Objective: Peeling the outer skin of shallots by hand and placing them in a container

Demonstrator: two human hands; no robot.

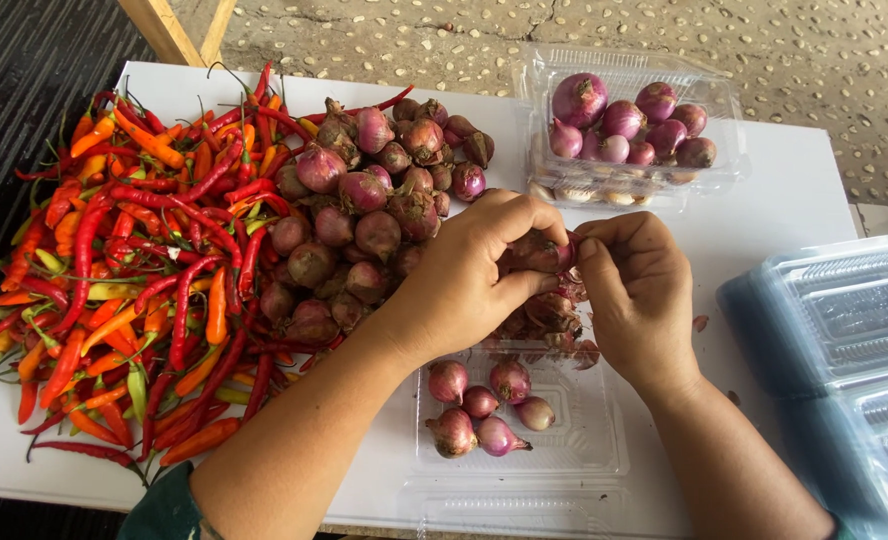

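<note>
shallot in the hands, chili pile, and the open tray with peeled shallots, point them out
shallot (536,250), head view, on its dark skin between both hands
chili pile (134,270), head view, middle of the heap
open tray (589,440), head view, bare right part of its base

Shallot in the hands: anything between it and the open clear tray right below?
Nothing visible. Both the left hand and the right hand grip the shallot above the open clear tray. Only loose peel scraps lie at its far edge, and five peeled shallots leave bare room inside.

shallot (539,250) mostly covered by both hands' fingers, stack of clear trays (844,340) cut off at right edge
</note>
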